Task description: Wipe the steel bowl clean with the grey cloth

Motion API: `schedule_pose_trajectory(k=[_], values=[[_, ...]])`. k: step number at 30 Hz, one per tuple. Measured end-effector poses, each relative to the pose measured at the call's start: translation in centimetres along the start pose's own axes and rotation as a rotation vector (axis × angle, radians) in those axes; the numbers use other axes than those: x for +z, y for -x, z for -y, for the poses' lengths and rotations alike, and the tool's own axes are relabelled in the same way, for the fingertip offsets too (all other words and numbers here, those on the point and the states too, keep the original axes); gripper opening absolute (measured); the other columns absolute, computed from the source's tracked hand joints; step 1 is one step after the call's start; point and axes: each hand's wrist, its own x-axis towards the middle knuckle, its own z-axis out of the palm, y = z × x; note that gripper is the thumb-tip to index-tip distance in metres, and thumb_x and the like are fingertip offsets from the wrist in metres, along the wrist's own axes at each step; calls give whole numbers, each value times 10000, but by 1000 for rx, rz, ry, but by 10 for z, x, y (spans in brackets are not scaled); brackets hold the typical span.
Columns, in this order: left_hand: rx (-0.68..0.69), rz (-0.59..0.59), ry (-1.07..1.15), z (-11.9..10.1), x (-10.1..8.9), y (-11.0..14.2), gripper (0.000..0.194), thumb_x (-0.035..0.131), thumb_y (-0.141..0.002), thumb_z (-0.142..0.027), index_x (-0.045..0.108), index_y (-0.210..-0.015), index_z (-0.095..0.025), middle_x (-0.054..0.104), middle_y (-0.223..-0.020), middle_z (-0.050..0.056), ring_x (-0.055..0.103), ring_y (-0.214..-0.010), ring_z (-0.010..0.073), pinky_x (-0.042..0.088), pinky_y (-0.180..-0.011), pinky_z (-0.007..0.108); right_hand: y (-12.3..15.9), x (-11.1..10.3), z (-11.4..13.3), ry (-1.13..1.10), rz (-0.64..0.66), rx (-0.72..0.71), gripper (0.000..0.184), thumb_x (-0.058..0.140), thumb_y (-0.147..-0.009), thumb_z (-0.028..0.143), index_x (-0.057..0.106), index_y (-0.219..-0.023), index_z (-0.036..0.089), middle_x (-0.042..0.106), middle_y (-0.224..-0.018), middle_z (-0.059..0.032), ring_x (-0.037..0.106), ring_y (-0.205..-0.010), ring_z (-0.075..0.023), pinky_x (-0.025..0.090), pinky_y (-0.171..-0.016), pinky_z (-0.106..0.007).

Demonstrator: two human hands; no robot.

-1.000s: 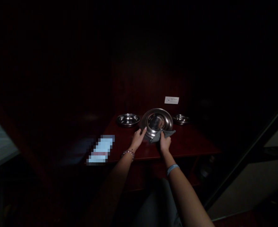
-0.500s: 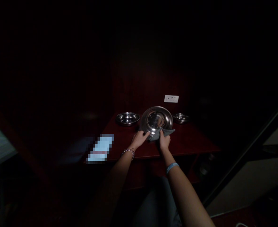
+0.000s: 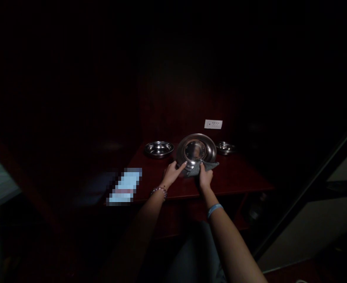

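A shiny steel bowl (image 3: 196, 147) is tilted up above the dark red table, its round face toward me. My left hand (image 3: 173, 173) grips its lower left rim, thumb on the front and the other fingers mostly hidden. At the lower right rim, my right hand (image 3: 205, 177) pinches a grey cloth (image 3: 194, 169) against the bowl, thumb on top. One corner of the cloth sticks out to the right. Another steel bowl (image 3: 158, 149) rests upright on the table to the left, and a smaller steel bowl (image 3: 225, 147) stands to the right, partly behind the held one.
The dark red table (image 3: 232, 179) has its front edge just under my wrists. A white socket plate (image 3: 213, 124) is on the back wall. To the left lies a bright, pixelated patch (image 3: 125, 186). On the shelf below right, a bottle-like object (image 3: 256, 210) shows dimly.
Both hands keep hold of the bowl and the cloth. My left thumb looks slightly more raised along the rim; otherwise the view has only shifted a little.
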Motion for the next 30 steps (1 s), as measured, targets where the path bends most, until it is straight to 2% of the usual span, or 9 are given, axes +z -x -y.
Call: schedule_pose_trajectory(k=[5, 10, 15, 19, 24, 27, 30], values=[[-19, 176, -201, -2, 0, 3, 590, 621, -780, -689, 746, -1046, -177, 754, -1115, 113, 674, -1067, 303, 487, -864, 326, 0, 0, 0, 1, 9, 18, 439, 675, -838, 402, 764, -1051, 28, 765, -1018, -219, 741, -1005, -310, 554, -805, -298], [-34, 180, -221, -1, 1, 2, 566, 587, -806, -674, 761, -982, -166, 765, -1045, 109, 689, -984, 287, 485, -829, 319, 0, 1, -1, 4, 14, 11, 431, 675, -838, 397, 765, -1056, 36, 763, -1028, -217, 735, -1023, -315, 552, -824, -307], [24, 144, -129, 8, 5, -3, 497, 569, -838, -611, 767, -939, -167, 774, -981, 83, 690, -919, 254, 484, -801, 305, 1, 1, 0, 19, 28, 0, 422, 679, -828, 395, 771, -1035, 39, 768, -1003, -215, 744, -996, -313, 558, -808, -307], [51, 114, -39, 17, 8, -10, 501, 528, -853, -600, 738, -759, -156, 757, -809, 70, 668, -789, 220, 468, -716, 287, 0, 1, -1, 10, 24, -2, 416, 673, -830, 389, 773, -1039, 44, 774, -987, -205, 745, -993, -303, 559, -809, -300], [33, -68, 18, 21, 6, -12, 549, 465, -884, -627, 649, -630, -177, 672, -644, 28, 606, -664, 166, 437, -663, 264, 0, 1, 0, 16, 19, -4, 428, 670, -829, 389, 768, -1065, 45, 767, -1025, -205, 735, -1024, -303, 547, -844, -303], [34, -125, 46, 16, 3, -10, 537, 461, -892, -634, 651, -680, -178, 665, -660, 15, 592, -664, 153, 437, -655, 253, 0, 1, 0, 28, 12, -8, 430, 666, -829, 392, 770, -1058, 43, 770, -1013, -203, 734, -1022, -303, 544, -839, -300], [0, -105, 64, 7, 0, -5, 516, 465, -890, -640, 698, -848, -181, 715, -776, 26, 626, -744, 170, 461, -687, 256, -1, 1, 0, 31, 0, -2, 436, 661, -830, 402, 770, -1046, 39, 771, -1006, -204, 735, -1017, -302, 545, -822, -293]])
